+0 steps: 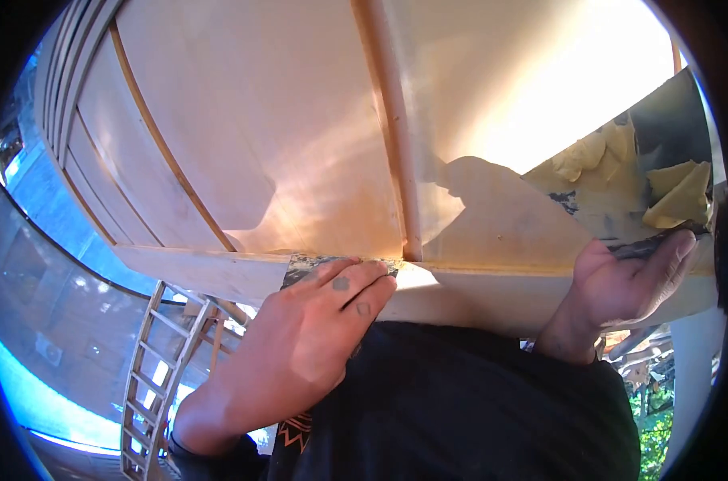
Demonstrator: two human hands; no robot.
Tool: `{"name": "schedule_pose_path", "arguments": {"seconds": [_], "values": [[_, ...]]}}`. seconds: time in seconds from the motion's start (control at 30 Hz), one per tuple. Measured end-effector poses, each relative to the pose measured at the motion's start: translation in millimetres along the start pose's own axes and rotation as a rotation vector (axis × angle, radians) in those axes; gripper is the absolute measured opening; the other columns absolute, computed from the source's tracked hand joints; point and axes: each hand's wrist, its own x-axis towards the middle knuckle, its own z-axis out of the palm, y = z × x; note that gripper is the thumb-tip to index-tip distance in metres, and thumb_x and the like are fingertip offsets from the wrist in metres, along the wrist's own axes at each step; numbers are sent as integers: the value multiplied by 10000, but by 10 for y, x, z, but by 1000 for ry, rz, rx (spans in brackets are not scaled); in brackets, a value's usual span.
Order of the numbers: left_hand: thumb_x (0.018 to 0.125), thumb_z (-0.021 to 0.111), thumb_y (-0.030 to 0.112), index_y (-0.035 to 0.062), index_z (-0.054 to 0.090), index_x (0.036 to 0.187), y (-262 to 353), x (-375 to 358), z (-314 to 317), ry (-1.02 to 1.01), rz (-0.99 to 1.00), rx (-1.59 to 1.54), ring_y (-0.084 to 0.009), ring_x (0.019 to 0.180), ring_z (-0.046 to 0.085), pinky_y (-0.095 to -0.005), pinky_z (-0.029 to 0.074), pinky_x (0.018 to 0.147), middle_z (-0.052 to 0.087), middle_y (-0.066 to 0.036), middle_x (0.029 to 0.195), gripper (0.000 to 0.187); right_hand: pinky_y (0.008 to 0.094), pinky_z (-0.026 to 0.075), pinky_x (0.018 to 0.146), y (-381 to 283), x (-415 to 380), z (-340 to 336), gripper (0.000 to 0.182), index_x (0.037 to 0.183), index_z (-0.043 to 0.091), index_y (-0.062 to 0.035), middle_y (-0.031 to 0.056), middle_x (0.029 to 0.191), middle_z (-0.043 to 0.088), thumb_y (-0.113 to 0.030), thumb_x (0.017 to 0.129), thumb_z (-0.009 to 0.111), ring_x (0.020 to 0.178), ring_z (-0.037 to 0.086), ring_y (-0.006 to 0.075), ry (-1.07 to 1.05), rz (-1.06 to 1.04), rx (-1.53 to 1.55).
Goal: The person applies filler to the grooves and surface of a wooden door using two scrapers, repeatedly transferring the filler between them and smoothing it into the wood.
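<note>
My left hand (308, 341) has its fingers pressed together over a dark, putty-smeared flat spreader (298, 263). The spreader lies against the lower edge of a pale panel (300, 120), close to the foot of a brown wooden strip (392, 136). My left thumb is hidden. On the right side, my right hand (620, 289) grips the near edge of a dark flat board (673, 112), thumb up. Thick lumps of yellowish putty (584, 156) sit on that board, and a thin smear of it covers part of the surface.
More thin wooden strips (159, 148) cross the panel to the left. Below it runs a pale ledge (492, 289), near my black shirt (492, 401). A ladder (143, 377) stands at lower left. Green leaves (657, 409) show at lower right.
</note>
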Motion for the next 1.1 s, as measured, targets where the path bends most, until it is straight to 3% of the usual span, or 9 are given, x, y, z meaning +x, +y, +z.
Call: {"name": "schedule_pose_path", "arguments": {"seconds": [0.23,0.33,0.43,0.53,0.67,0.7,0.73,0.77,1.1], "values": [[627,557,-97,-14,576,1106,-54,150,-230,-223,-4,-27,-360,1015,592,-399,497,840,600,-175,1121,486,324,437,956,-232,110,96,427,1181,490,65,156,1170,565,-303,1002,370,1054,567,216,93,552,525],[637,564,-96,-9,591,1101,-52,158,-281,-212,39,-31,-353,1004,598,-395,501,832,613,-168,1109,473,369,450,959,-164,81,17,404,1204,446,137,230,1201,506,-211,1010,382,1084,536,274,-16,371,317],[662,587,-81,-5,609,1085,-97,79,-524,-461,24,-63,-347,1003,612,-385,508,837,636,-166,1081,430,326,439,949,-136,88,60,405,1184,484,82,182,1166,551,-266,1003,381,1056,561,224,32,343,346],[696,537,-98,24,605,1092,91,-84,-553,19,-41,144,-331,1006,594,-398,494,827,634,-147,1052,420,322,446,937,33,15,32,394,1199,486,76,177,1160,558,-252,1000,396,1064,563,213,45,8,36],[692,624,-50,7,629,1031,247,-103,-430,219,60,295,-329,991,639,-408,514,877,664,-166,1014,343,330,460,923,188,-102,-11,377,1237,472,81,182,1159,560,-202,992,427,1085,558,211,0,-321,-260],[713,607,-66,24,630,1024,287,-112,-355,258,70,303,-333,1000,634,-425,516,881,660,-141,1031,325,332,464,920,155,-181,-19,374,1251,466,80,181,1158,565,-183,988,439,1088,558,211,-38,-200,-173],[720,606,-65,29,628,1029,327,-131,-320,289,100,355,-338,1012,628,-435,513,883,655,-133,1046,323,334,462,925,-42,-66,-34,367,1267,460,78,174,1158,571,-152,981,449,1094,555,210,-227,217,545],[728,605,-63,33,627,1034,363,-138,-285,324,138,405,-342,1024,622,-445,511,885,651,-125,1061,321,337,460,930,-238,48,-46,366,1283,453,76,168,1159,577,-122,974,459,1100,553,209,-97,729,1217],[723,699,96,158,697,1024,677,-73,-6,510,222,776,-324,1125,558,-467,478,925,619,-70,1153,308,258,386,859,-357,-29,-10,310,1174,497,86,87,1051,563,-152,996,407,961,498,124,-325,674,970]]}}
